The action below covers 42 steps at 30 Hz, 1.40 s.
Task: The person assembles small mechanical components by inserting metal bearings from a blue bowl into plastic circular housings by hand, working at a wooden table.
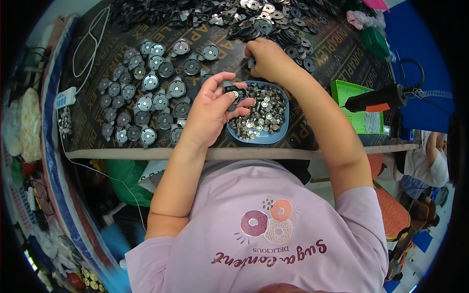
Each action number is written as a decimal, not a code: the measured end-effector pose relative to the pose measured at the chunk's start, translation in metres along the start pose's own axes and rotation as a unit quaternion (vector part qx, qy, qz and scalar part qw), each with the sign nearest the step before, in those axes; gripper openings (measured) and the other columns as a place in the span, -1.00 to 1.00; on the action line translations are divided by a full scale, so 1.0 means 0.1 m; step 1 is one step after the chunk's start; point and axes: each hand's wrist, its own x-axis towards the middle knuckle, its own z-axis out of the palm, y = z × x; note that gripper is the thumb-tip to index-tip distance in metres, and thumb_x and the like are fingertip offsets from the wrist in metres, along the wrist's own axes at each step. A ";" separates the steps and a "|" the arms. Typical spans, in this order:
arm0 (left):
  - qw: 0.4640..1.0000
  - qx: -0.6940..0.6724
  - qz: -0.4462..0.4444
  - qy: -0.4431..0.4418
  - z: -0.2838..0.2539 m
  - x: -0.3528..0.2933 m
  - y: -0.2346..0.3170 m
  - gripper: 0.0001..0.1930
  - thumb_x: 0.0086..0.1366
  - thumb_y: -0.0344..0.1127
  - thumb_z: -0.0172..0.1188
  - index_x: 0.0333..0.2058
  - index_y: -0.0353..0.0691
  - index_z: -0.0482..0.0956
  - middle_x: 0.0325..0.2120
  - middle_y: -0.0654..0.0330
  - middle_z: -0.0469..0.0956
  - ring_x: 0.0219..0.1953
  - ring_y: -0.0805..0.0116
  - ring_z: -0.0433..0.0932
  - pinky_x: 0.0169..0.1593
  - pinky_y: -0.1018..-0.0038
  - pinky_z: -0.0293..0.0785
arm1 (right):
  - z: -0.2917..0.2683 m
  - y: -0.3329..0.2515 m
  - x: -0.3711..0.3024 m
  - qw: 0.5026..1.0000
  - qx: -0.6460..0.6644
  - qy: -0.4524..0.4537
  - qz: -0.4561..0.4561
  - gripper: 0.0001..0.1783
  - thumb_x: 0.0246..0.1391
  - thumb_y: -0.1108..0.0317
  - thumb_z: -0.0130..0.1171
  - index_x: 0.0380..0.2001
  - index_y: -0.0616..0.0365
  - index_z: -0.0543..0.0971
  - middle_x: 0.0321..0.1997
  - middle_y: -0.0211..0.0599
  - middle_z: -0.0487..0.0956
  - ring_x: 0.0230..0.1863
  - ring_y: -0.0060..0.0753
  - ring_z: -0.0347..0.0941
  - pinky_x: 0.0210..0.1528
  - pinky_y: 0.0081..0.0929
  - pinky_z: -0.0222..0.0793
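My left hand (207, 110) grips a small dark part (234, 91) with a pointed tab and a silver round piece at its middle, the thumb pressing on it. Just beside it stands a blue tray (259, 138) holding many small silver metal caps (264, 112). Beyond the tray, my right hand (266, 58) is bent down with its fingers closed. A dark disc (251, 63) shows at its fingertips; the hand hides whether the disc is gripped. Near that hand lies a heap of loose dark discs (291, 51). Left of my left hand, many round grey parts with tabs (150, 82) lie spread out.
A dark electric screwdriver (376, 99) hangs on a coiled cord over a green basket (358, 128) at the right. More dark parts (181, 15) pile up along the far side. A white cable (94, 41) and power strip (66, 97) lie at the left. The table edge (244, 153) is close to me.
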 end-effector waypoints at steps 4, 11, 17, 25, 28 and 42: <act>1.000 -0.017 -0.004 -0.005 -0.02 -0.02 0.01 -0.62 0.38 -0.54 -0.10 0.15 -0.23 0.18 0.02 -0.02 0.41 -0.12 0.17 0.60 -0.10 0.39 0.62 | 0.02 0.04 -0.07 0.990 0.074 0.081 -0.090 -0.64 -0.34 0.56 0.32 -0.33 0.16 0.54 -0.25 -0.19 0.51 -0.10 -0.03 0.47 -0.07 -0.25 0.43; 0.999 -0.038 -0.005 -0.021 -0.07 0.00 -0.02 -0.53 0.31 -0.61 -0.18 0.21 -0.27 0.15 0.11 -0.10 0.34 0.04 0.05 0.53 0.05 0.28 0.57 | 0.09 0.15 -0.20 0.977 0.070 0.079 -0.187 -0.74 -0.26 0.65 0.28 -0.40 0.17 0.59 -0.26 -0.29 0.56 -0.13 -0.13 0.49 -0.11 -0.30 0.46; 0.999 -0.035 0.013 -0.034 -0.09 -0.01 0.01 -0.50 0.30 -0.62 -0.15 0.23 -0.28 0.12 0.13 -0.11 0.32 0.10 0.04 0.49 0.07 0.28 0.54 | -0.10 0.16 -0.18 0.985 0.066 0.081 -0.136 -0.73 -0.26 0.54 0.36 -0.36 0.15 0.64 -0.16 -0.30 0.62 -0.08 -0.15 0.46 -0.02 -0.30 0.44; 0.998 -0.040 0.017 -0.052 -0.08 0.00 0.05 -0.45 0.25 -0.64 -0.14 0.23 -0.31 0.12 0.12 -0.08 0.33 0.11 0.07 0.48 0.11 0.26 0.51 | -0.15 0.06 -0.31 0.972 0.162 0.127 -0.117 -0.66 -0.30 0.59 0.37 -0.31 0.15 0.67 -0.01 -0.29 0.62 0.02 -0.21 0.48 0.04 -0.35 0.44; 0.996 -0.052 0.005 -0.077 -0.14 0.01 0.04 -0.44 0.21 -0.69 -0.18 0.22 -0.30 0.11 0.05 0.00 0.39 0.07 0.20 0.49 0.11 0.31 0.51 | -0.36 -0.27 -0.53 0.946 0.286 0.054 -0.145 -0.62 -0.33 0.63 0.39 -0.30 0.17 0.67 -0.02 -0.25 0.63 0.00 -0.26 0.53 0.04 -0.38 0.45; 0.997 -0.039 0.006 -0.064 0.01 0.00 0.00 -0.46 0.22 -0.66 -0.17 0.21 -0.27 0.18 0.02 0.10 0.43 0.05 0.35 0.49 0.08 0.41 0.49 | -0.37 -0.58 -0.81 0.961 0.189 0.105 -0.174 -0.64 -0.32 0.55 0.43 -0.31 0.20 0.64 -0.08 -0.21 0.59 -0.06 -0.14 0.50 -0.08 -0.32 0.50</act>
